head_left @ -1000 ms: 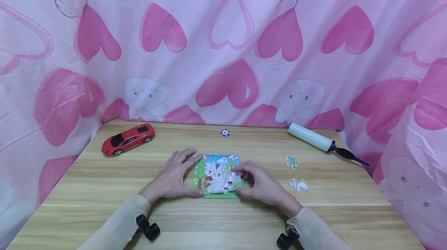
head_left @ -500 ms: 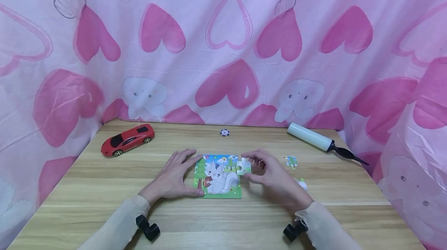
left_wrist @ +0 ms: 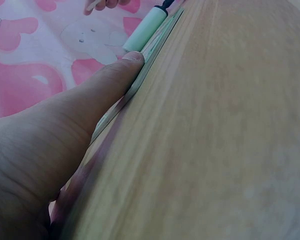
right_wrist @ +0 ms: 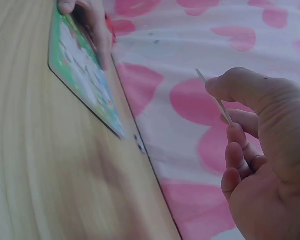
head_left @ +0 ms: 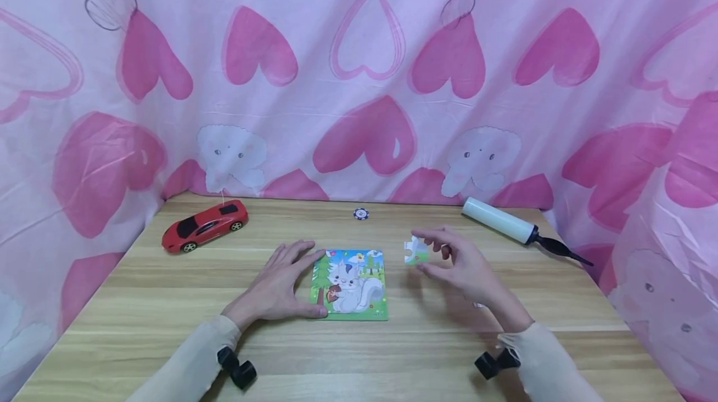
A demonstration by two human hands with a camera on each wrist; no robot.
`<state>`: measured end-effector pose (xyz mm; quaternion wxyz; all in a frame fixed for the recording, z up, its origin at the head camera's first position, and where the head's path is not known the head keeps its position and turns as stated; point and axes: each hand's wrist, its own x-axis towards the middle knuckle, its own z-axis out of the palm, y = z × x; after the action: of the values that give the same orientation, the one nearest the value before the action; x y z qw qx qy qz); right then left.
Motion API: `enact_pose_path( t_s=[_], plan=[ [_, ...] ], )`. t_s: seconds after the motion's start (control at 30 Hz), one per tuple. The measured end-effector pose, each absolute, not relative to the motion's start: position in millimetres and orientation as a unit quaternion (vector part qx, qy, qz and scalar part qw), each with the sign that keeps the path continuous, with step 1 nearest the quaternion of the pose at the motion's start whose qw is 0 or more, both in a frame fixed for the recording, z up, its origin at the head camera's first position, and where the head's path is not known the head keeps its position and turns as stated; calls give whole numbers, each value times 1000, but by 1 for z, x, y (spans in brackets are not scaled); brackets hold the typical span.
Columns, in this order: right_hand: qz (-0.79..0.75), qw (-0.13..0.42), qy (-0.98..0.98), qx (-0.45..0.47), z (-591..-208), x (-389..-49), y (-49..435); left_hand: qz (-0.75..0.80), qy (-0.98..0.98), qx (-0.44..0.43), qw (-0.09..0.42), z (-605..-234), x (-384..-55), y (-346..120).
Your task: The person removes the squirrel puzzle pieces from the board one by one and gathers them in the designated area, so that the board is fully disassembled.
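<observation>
Guard against dropping the puzzle piece (head_left: 416,252), pinched in the right hand (head_left: 460,265) above the worktop (head_left: 359,358) at 2 o'clock from the puzzle board (head_left: 353,287), through loosened pressure, or jogging the board with the relaxed left hand (head_left: 283,283) at 9 o'clock.

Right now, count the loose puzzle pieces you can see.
2: one puzzle piece pinched by the right hand, and a sliver of what seems another piece on the table, mostly hidden by that hand, which may hide more.
</observation>
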<state>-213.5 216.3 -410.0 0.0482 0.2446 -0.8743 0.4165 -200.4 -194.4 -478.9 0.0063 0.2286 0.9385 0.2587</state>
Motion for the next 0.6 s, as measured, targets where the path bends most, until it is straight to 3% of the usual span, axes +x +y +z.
enact_pose_path(
  t_s=[0.6],
  plan=[
    [473, 89, -824, 299, -396, -194, 283, 262, 937, 230, 2, -481, -201, -195]
  ],
)
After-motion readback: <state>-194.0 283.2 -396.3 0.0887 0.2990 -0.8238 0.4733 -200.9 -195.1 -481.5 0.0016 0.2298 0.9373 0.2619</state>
